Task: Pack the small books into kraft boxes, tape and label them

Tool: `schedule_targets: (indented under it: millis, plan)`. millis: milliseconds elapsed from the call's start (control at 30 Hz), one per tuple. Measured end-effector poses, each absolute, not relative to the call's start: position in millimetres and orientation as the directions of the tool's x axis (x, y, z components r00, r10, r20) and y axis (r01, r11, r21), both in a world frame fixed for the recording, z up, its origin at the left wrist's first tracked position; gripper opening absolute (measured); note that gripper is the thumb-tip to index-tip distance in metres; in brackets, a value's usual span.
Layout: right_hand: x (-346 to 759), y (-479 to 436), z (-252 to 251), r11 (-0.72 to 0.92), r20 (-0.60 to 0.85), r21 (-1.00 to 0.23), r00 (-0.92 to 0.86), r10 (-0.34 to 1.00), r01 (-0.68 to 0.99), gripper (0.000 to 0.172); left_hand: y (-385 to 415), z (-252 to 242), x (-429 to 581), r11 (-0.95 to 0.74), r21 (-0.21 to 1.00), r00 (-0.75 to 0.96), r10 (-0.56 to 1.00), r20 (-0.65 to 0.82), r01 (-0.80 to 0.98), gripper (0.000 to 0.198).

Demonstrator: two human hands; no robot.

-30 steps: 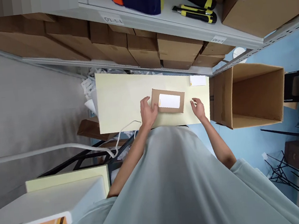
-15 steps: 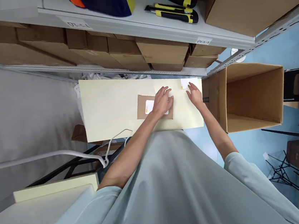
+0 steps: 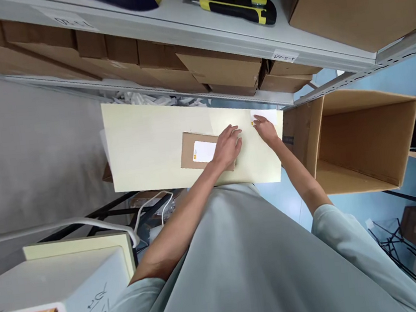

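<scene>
A flat brown cardboard parcel point(image 3: 191, 152) with a white label point(image 3: 203, 151) lies on the pale yellow table point(image 3: 142, 143). My left hand point(image 3: 227, 147) rests flat on the parcel's right end, fingers stretched out. My right hand point(image 3: 265, 128) reaches to the table's far right corner, its fingertips touching a small white label sheet point(image 3: 268, 115) that lies there. The fingers look extended, with nothing gripped in them.
An open, empty cardboard box point(image 3: 356, 139) stands on its side right of the table. Metal shelving above holds brown cartons point(image 3: 220, 67) and yellow-black utility knives point(image 3: 230, 8). White paper scraps lie behind the table. A white cable point(image 3: 88, 222) and a white box point(image 3: 57, 286) are at lower left.
My left hand slid from the parcel's left end onto its right end. My right hand moved from the table's near right edge up to the white label sheet.
</scene>
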State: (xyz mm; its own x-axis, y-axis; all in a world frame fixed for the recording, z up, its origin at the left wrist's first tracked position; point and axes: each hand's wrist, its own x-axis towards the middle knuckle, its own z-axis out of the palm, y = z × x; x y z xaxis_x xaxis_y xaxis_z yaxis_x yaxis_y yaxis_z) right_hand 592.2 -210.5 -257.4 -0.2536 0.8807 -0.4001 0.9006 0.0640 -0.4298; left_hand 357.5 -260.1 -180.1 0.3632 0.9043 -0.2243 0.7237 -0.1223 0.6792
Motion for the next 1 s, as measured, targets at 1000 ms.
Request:
schedule_targets:
  millis: [1000]
  plan:
    - [717,-252,-260,-0.671,-0.498,-0.741,0.690,0.525,-0.024,0.021,-162,-231,520,-0.484,0.428,0.642,0.495,-0.585,0.763,0.086]
